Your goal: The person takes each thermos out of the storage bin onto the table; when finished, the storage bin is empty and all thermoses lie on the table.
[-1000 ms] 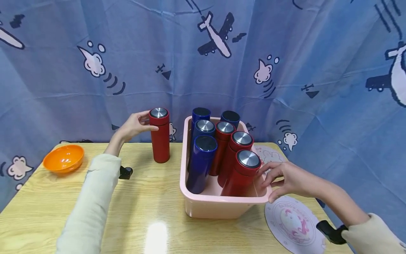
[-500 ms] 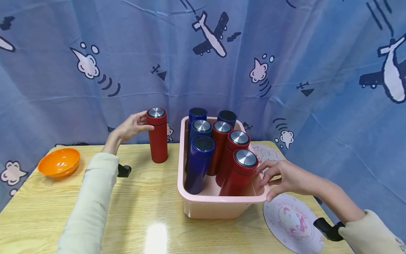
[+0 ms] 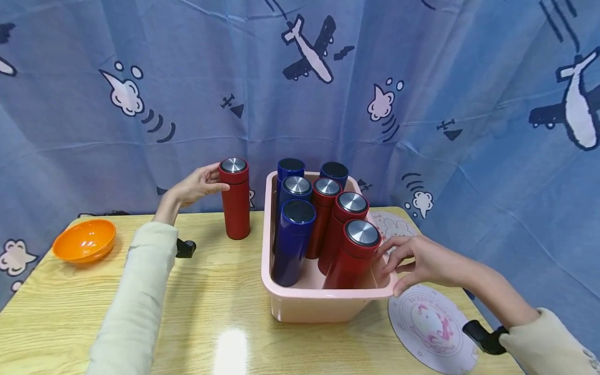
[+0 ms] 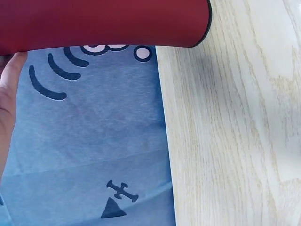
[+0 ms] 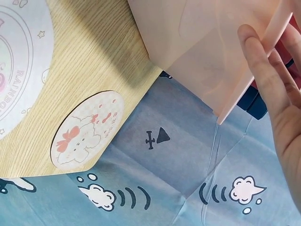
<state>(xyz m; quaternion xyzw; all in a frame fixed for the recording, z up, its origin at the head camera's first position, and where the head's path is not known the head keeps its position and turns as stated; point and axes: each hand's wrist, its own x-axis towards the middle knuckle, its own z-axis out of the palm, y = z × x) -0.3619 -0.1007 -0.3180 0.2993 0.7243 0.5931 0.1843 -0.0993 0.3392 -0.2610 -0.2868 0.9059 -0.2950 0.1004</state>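
My left hand (image 3: pixel 196 186) holds a red thermos flask (image 3: pixel 237 208) near its top, thumb on the near side and fingers behind. The flask is upright, left of a pink plastic bin (image 3: pixel 319 307); I cannot tell whether its base touches the table. In the left wrist view, the flask's red body (image 4: pixel 103 23) crosses the top, with a thumb at its side. My right hand (image 3: pixel 424 260) grips the bin's right rim, thumb outside and fingers inside. Several blue flasks (image 3: pixel 292 250) and 3 red flasks (image 3: pixel 349 263) stand in the bin, some leaning slightly.
An orange bowl (image 3: pixel 84 240) sits at the table's left back corner. Two round printed mats, one with a unicorn (image 3: pixel 431 328) and one with a rabbit (image 5: pixel 87 132), lie right of the bin. A blue curtain (image 3: pixel 211 94) hangs behind the wooden table (image 3: pixel 201 312).
The flask in my left hand has shifted slightly right, nearer the bin. My right hand keeps its grip on the rim. The head view has turned a little to the right.
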